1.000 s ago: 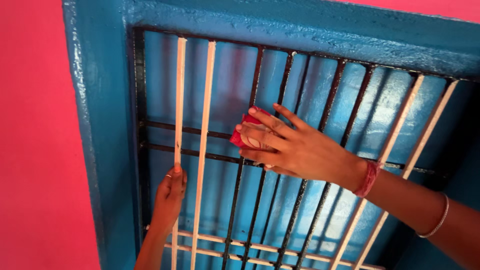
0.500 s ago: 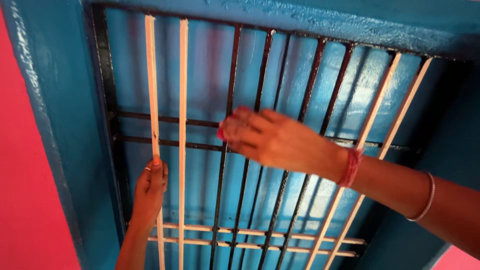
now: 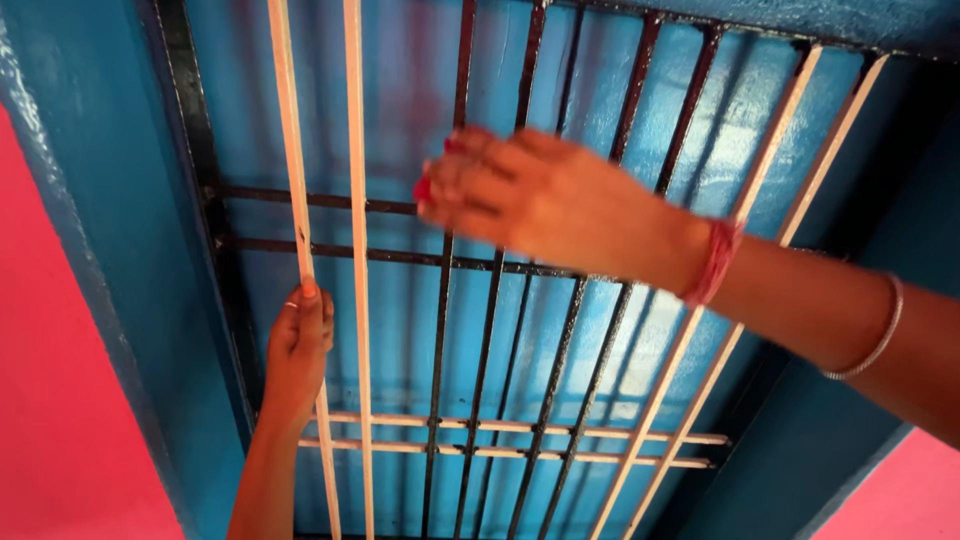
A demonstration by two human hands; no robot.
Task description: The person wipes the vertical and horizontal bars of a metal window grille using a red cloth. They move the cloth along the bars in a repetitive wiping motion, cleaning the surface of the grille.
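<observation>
**Two hands at a barred blue window**

A pink-painted wall (image 3: 50, 420) runs down the 9 o'clock side and shows again at the 5 o'clock corner. Set into it is a wide, glossy blue window frame (image 3: 120, 250), its paint catching streaks of light. Inside the frame stands a grille of black metal bars (image 3: 440, 330), upright ones crossed by paired rails; several bars are a pale, cream colour (image 3: 355, 150), two at 11 o'clock and two slanting at 2 o'clock.

The left hand (image 3: 297, 350) is wrapped shut around the outermost pale bar at about 8 o'clock, thumb up along it. The right hand (image 3: 530, 195), blurred, lies at the centre over the black bars; a scrap of something red (image 3: 422, 188) shows at its fingertips, and I cannot tell whether the fingers grip it. A red thread band (image 3: 712, 262) and a thin metal bangle (image 3: 880, 335) circle that arm.
</observation>
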